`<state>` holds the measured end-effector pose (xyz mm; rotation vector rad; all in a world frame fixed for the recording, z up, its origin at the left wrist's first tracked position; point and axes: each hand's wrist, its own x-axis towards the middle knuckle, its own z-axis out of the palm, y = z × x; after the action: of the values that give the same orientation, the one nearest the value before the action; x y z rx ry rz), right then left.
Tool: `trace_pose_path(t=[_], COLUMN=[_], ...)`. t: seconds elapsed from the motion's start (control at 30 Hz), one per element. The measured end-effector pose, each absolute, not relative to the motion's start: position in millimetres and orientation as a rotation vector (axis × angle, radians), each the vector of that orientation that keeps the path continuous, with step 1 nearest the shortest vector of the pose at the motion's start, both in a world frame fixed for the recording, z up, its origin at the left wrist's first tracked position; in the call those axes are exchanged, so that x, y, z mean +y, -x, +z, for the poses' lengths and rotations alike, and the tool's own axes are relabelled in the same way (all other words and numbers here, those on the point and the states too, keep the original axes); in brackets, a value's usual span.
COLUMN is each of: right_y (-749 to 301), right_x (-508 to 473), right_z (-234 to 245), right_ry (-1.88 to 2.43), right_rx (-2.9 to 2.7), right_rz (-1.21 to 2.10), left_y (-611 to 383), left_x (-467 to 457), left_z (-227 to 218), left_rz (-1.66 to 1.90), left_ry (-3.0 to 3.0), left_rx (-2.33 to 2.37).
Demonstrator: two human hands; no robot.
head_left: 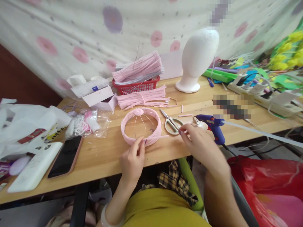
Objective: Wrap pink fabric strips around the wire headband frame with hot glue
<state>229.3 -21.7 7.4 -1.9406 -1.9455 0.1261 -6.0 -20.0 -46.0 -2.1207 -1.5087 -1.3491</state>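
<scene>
A round pink wire frame (141,125), wrapped in pink strip, lies on the wooden table (104,154) in front of me. My left hand (133,159) pinches the frame's near rim where a loose pink strip (163,136) leaves it. My right hand (198,144) pinches the other end of that strip, pulled out to the right. A blue glue gun (214,126) rests just beyond my right hand, and scissors (172,123) lie between the frame and the gun.
Bundles of pink strips (143,97) lie behind the frame, more in a red basket (136,85). A white foam head (197,60) stands at the back. A phone (66,156), a white remote (35,167) and plastic bags (28,126) sit left. Power strips (267,94) and cables lie right.
</scene>
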Motion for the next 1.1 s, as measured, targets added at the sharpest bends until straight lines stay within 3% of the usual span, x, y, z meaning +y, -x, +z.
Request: trace_pose_path(t=[0.27,0.53,0.6,0.7,0.77,0.9,1.1], right_y=[-200,-229,-241,-249,-245,-221,-195], right_x=[52,45,34,19,12,-2,-11], right_z=[3,28,31,26,17,4,5], right_ry=[2.211,2.262,2.115,1.573,1.363,1.153,1.354], right_rx=[-2.08,-2.089,-2.119,-1.767,-1.556,-1.508,-1.407], right_rz=[0.09,0.237,0.387,1.084,1.368,1.649,1.849], left_y=[2,12,12,7,3,0,2], left_x=[-21,-18,-15,-7,-1,5,6], left_z=[-47,-46,-47,-47,-44,-36,-34], left_rz=[-1.19,-1.043,-0.997,-0.856,-0.765,-0.673,-0.687], left_ry=[2.076,1.897,1.886,1.943,1.999,2.062,2.08], left_rx=[-1.545,-1.661,-1.754,-1.977,-2.123,-2.271,-2.298])
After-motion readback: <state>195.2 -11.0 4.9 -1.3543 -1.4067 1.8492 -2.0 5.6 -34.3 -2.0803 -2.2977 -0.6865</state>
